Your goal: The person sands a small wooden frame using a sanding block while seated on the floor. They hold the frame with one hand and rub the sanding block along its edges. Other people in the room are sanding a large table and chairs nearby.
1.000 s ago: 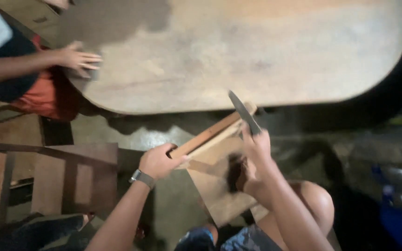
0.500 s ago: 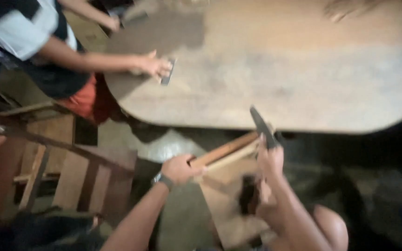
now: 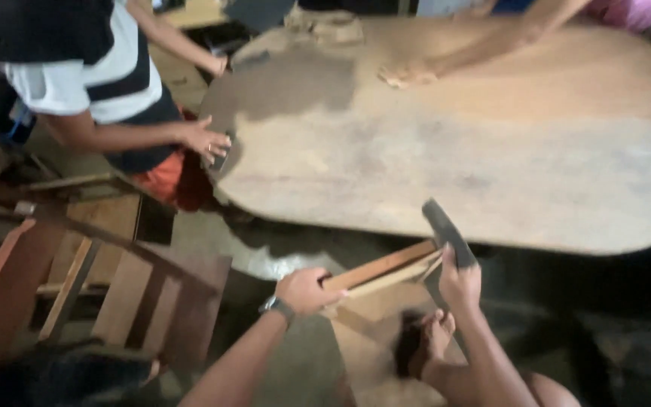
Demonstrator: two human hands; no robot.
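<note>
Here we see a wood strip lying slanted below the tabletop edge, over a board. Our left hand is curled around its lower end. Our right hand grips a dark flat piece, perhaps sandpaper, beside the strip's upper end. A foot rests on the board. Farther off, a co-worker's hand presses on the tabletop's rim.

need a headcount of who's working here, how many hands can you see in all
5: the wearer's left hand on the wooden strip, right hand holding a dark sheet, two co-worker hands at the tabletop's left edge, one at top. Others may be hidden.
</note>
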